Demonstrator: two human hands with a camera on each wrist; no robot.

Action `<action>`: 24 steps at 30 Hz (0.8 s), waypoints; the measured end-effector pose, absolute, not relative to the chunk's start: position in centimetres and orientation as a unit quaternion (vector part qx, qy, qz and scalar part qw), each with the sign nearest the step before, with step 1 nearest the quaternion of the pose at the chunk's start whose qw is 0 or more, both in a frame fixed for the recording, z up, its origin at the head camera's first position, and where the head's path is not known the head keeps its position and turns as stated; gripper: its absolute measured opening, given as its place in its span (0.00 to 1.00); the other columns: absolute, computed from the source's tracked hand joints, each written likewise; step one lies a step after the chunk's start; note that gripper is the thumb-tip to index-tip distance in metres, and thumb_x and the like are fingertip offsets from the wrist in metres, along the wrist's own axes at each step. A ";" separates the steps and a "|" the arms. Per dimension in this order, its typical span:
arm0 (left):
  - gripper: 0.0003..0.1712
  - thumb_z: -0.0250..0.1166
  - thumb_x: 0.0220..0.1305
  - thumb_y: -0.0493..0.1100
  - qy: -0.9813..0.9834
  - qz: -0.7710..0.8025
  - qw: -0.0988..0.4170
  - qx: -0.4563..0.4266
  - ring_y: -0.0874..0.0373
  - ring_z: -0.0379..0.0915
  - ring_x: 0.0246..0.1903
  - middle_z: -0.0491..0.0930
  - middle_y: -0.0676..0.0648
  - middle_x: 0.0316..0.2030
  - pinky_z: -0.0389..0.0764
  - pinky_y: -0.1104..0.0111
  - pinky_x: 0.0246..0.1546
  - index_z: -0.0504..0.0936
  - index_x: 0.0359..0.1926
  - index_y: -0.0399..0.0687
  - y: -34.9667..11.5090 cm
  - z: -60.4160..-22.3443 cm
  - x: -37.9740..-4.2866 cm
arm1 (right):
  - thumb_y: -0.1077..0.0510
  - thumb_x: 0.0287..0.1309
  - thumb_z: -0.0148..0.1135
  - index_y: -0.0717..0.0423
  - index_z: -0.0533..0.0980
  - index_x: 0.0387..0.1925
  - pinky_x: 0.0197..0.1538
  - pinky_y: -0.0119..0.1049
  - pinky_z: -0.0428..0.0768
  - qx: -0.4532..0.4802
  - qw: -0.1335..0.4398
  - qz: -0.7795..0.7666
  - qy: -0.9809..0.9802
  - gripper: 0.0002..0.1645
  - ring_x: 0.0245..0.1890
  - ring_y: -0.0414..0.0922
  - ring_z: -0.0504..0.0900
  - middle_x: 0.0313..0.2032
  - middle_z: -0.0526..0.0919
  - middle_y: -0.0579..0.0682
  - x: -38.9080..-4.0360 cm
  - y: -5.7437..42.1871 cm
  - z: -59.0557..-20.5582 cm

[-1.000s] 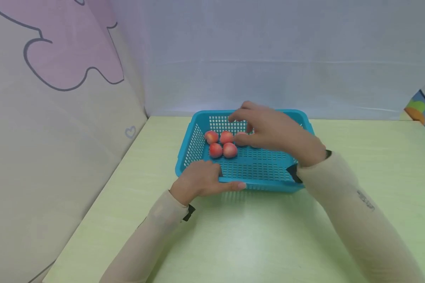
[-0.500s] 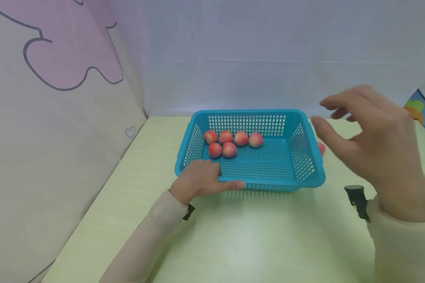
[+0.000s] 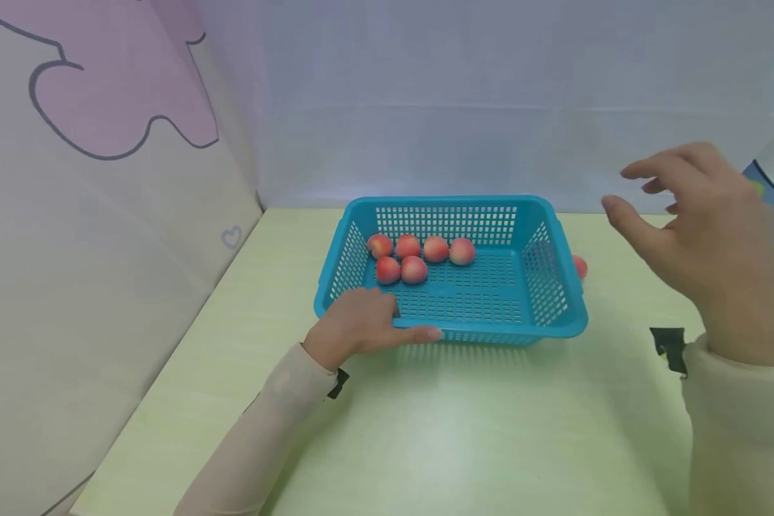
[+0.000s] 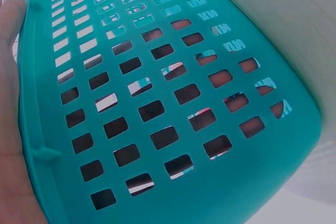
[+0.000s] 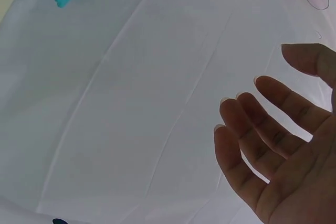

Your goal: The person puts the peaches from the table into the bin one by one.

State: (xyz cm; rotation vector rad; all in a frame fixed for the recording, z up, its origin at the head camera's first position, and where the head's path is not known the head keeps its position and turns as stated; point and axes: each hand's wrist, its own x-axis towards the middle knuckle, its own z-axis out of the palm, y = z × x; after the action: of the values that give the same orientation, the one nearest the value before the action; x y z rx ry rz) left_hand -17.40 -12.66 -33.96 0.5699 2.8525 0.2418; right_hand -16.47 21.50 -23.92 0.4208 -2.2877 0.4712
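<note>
My left hand point(image 3: 355, 326) grips the near rim of a blue plastic basket point(image 3: 490, 331), fingers over the inside and thumb along the outside. In the left wrist view, the basket's slotted wall point(image 4: 220, 182) fills most of the picture, beside the hand's edge. Several small red-pink peaches point(image 3: 462, 251) sit in two rows toward the basket's back left. One more peach point(image 3: 580, 266) lies outside, partly hidden behind the right wall. Raised to the right of the basket, my right hand point(image 3: 716, 229) holds nothing, its fingers loosely bent and thumb apart, as the right wrist view confirms.
The basket stands on a pale green tabletop point(image 3: 464, 430). A whitish sheet point(image 3: 426, 100) hangs behind it. To the left rises a light panel point(image 3: 103, 287) with a pink cartoon figure. A blue printed patch shows at the far right.
My right hand has moved from over the peaches inside the basket to the right, out past its side. The left hand keeps its grip, and the basket has not moved on the table.
</note>
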 end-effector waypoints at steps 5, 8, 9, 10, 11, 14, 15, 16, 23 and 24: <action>0.47 0.35 0.38 0.92 0.972 0.075 0.112 0.193 0.63 0.56 0.11 0.55 0.57 0.10 0.54 0.67 0.15 0.63 0.15 0.54 -12.7 -33.9 -17.4 | 0.52 0.54 0.66 0.63 0.77 0.46 0.20 0.50 0.67 0.136 0.328 0.175 -0.918 0.22 0.36 0.58 0.75 0.47 0.74 0.62 -17.8 22.4 -24.9; 0.47 0.34 0.37 0.93 0.972 0.075 0.110 0.193 0.62 0.55 0.11 0.54 0.57 0.10 0.54 0.67 0.15 0.63 0.15 0.54 -12.7 -34.0 -17.4 | 0.50 0.58 0.63 0.63 0.75 0.50 0.23 0.53 0.70 0.116 0.265 0.173 -0.941 0.25 0.41 0.60 0.73 0.52 0.71 0.64 -18.9 22.9 -25.6; 0.47 0.34 0.37 0.93 0.972 0.076 0.110 0.193 0.63 0.54 0.11 0.54 0.57 0.10 0.53 0.67 0.15 0.63 0.15 0.54 -12.7 -34.0 -17.5 | 0.49 0.59 0.62 0.63 0.74 0.52 0.26 0.55 0.72 0.110 0.243 0.177 -0.947 0.25 0.43 0.61 0.72 0.53 0.70 0.64 -19.2 23.1 -25.9; 0.47 0.34 0.37 0.93 0.972 0.078 0.110 0.193 0.63 0.54 0.11 0.54 0.57 0.10 0.53 0.67 0.15 0.63 0.15 0.54 -12.7 -34.0 -17.5 | 0.49 0.60 0.61 0.63 0.73 0.53 0.30 0.58 0.72 0.104 0.222 0.179 -0.953 0.26 0.45 0.62 0.71 0.55 0.68 0.65 -19.5 23.3 -26.2; 0.47 0.34 0.37 0.93 0.972 0.079 0.110 0.193 0.63 0.54 0.11 0.54 0.57 0.10 0.53 0.67 0.15 0.62 0.15 0.54 -12.7 -34.1 -17.5 | 0.49 0.61 0.60 0.63 0.72 0.54 0.32 0.60 0.73 0.098 0.204 0.177 -0.958 0.26 0.46 0.62 0.70 0.56 0.67 0.65 -19.8 23.4 -26.4; 0.48 0.34 0.36 0.93 0.972 0.080 0.110 0.193 0.62 0.55 0.11 0.54 0.57 0.10 0.53 0.67 0.15 0.63 0.15 0.54 -12.6 -34.1 -17.5 | 0.49 0.64 0.57 0.64 0.71 0.56 0.37 0.64 0.72 0.082 0.168 0.177 -0.966 0.26 0.48 0.64 0.69 0.57 0.65 0.67 -20.5 24.0 -27.1; 0.48 0.34 0.36 0.93 0.972 0.078 0.110 0.193 0.62 0.55 0.11 0.54 0.57 0.10 0.53 0.67 0.15 0.63 0.15 0.54 -12.6 -34.1 -17.5 | 0.50 0.65 0.55 0.64 0.70 0.56 0.37 0.65 0.71 0.078 0.157 0.177 -0.969 0.26 0.49 0.65 0.68 0.58 0.64 0.67 -20.8 24.2 -27.3; 0.48 0.34 0.36 0.93 0.972 0.077 0.110 0.194 0.62 0.56 0.11 0.55 0.57 0.10 0.54 0.66 0.15 0.63 0.15 0.54 -12.6 -34.2 -17.5 | 0.50 0.65 0.54 0.64 0.69 0.57 0.38 0.65 0.71 0.075 0.145 0.174 -0.971 0.26 0.49 0.65 0.68 0.58 0.63 0.68 -21.0 24.4 -27.5; 0.48 0.34 0.36 0.93 0.973 0.073 0.107 0.193 0.62 0.56 0.11 0.55 0.57 0.10 0.54 0.66 0.15 0.63 0.15 0.54 -12.6 -34.0 -17.5 | 0.45 0.67 0.51 0.62 0.65 0.61 0.38 0.68 0.69 0.095 0.052 0.167 -0.980 0.31 0.50 0.67 0.66 0.59 0.61 0.69 -22.9 25.2 -29.7; 0.48 0.34 0.37 0.93 0.973 0.074 0.106 0.193 0.62 0.55 0.11 0.54 0.57 0.10 0.54 0.67 0.15 0.63 0.15 0.54 -12.6 -34.0 -17.5 | 0.45 0.67 0.52 0.62 0.65 0.61 0.38 0.68 0.69 0.100 0.042 0.168 -0.980 0.31 0.50 0.66 0.66 0.59 0.61 0.68 -23.1 25.2 -30.1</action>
State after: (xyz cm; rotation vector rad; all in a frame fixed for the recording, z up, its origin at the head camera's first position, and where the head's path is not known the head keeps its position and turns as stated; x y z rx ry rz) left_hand -17.50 -12.64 -34.00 0.5687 2.8642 0.2185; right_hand -23.14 25.25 -30.10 0.3072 -2.9983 0.5140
